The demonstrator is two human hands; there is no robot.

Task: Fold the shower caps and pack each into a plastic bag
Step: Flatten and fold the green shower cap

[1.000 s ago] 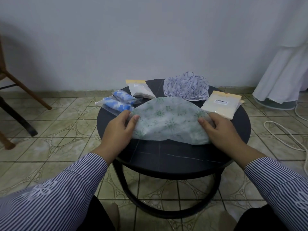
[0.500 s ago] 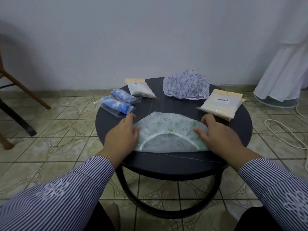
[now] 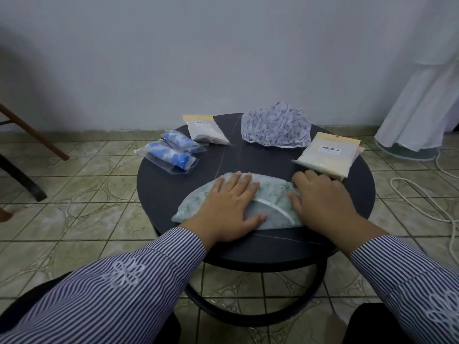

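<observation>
A green-patterned shower cap [image 3: 272, 192] lies folded in half on the round black table [image 3: 347, 214]. My left hand [image 3: 228, 207] rests flat on its middle with fingers spread. My right hand [image 3: 320, 202] presses on the cap's right end, fingers curled over its edge. A purple-patterned shower cap [image 3: 275, 125] sits unfolded at the back of the table. Two blue shower caps packed in clear bags [image 3: 171, 152] lie at the left.
A stack of plastic bags with a yellow header [image 3: 327, 155] lies at the right, touching my right hand's far side. A second bag pack [image 3: 206, 129] lies at the back. A wooden chair leg [image 3: 32, 132] stands left; white cable [image 3: 422, 199] and white cloth [image 3: 427, 95] are right.
The cap's far half has been folded toward me into a half-moon. My left hand has slid from the cap's left end onto its middle and flattened.
</observation>
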